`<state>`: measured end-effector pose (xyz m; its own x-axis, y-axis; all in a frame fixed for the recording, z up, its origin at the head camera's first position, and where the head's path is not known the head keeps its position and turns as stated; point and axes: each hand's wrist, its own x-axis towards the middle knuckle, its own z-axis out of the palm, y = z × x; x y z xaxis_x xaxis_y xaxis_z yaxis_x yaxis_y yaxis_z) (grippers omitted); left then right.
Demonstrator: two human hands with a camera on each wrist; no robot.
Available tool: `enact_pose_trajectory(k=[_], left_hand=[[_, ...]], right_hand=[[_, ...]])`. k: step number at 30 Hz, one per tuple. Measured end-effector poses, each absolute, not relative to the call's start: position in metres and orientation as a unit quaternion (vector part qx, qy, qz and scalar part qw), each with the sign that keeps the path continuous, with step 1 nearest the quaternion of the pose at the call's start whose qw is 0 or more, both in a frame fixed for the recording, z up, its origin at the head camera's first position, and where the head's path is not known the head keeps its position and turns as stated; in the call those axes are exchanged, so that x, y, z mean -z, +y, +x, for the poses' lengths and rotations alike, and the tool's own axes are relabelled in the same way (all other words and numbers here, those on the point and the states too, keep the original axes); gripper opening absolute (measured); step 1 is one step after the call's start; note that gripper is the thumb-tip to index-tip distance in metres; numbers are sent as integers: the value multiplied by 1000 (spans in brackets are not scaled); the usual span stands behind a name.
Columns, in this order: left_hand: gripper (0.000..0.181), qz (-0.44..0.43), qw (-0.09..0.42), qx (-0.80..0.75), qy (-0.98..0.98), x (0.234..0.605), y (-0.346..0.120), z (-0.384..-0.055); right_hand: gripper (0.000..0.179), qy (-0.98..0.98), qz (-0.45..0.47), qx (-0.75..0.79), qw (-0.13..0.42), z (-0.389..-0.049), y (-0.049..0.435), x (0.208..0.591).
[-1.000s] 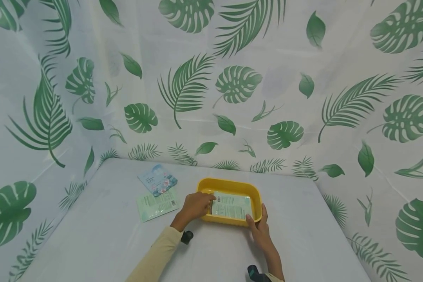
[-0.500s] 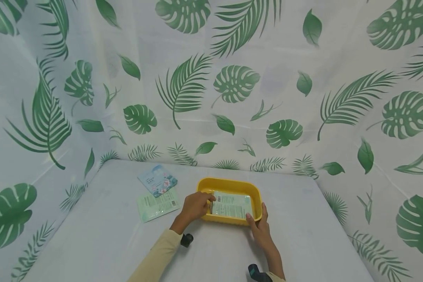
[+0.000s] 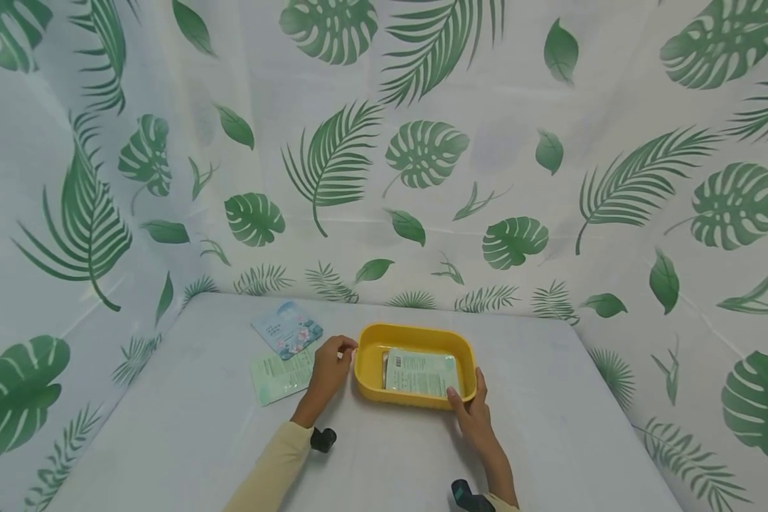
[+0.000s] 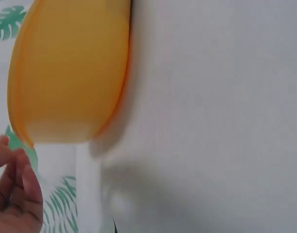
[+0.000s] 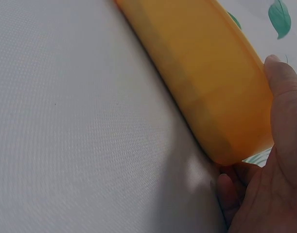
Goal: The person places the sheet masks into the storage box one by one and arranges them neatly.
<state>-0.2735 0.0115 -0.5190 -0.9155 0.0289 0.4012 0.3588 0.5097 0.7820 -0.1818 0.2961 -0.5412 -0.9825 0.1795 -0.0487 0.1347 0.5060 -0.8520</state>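
A yellow plastic basket (image 3: 416, 401) sits on the white table, its wall (image 4: 70, 73) filling the left wrist view's upper left. Inside lies a light green printed sachet (image 3: 422, 373), with the edge of something darker showing at its left side. My right hand (image 3: 475, 416) grips the basket's near right corner, thumb at the rim and fingers around the outside, as the right wrist view also shows. My left hand (image 3: 331, 366) is just outside the basket's left end, fingers loosely bent with thumb near the fingertips, and nothing shows between them.
Left of the basket, a blue floral sachet (image 3: 288, 328) overlaps another light green sachet (image 3: 278, 377), which my left hand partly covers. A white cloth with green leaves (image 3: 384, 178) hangs behind the table (image 3: 384, 462) and along both sides.
My left hand has come out of the basket's left end and moved left, just past the rim. My right hand still holds the same corner, and the sachet inside stays in place.
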Motion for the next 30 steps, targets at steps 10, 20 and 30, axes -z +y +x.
enact_pose_trajectory(k=[10,20,30], left_hand=[[14,76,147,343,-925,529,-35,-276],[58,100,33,309,-945,532,-64,-280],[66,128,73,223,-964,533,-77,-288]], right_hand=[[88,-868,-84,-488,28,-183,297,545],[86,-871,-83,-483,36,-183,296,544],[87,-871,-84,-483,41,-183,296,543]])
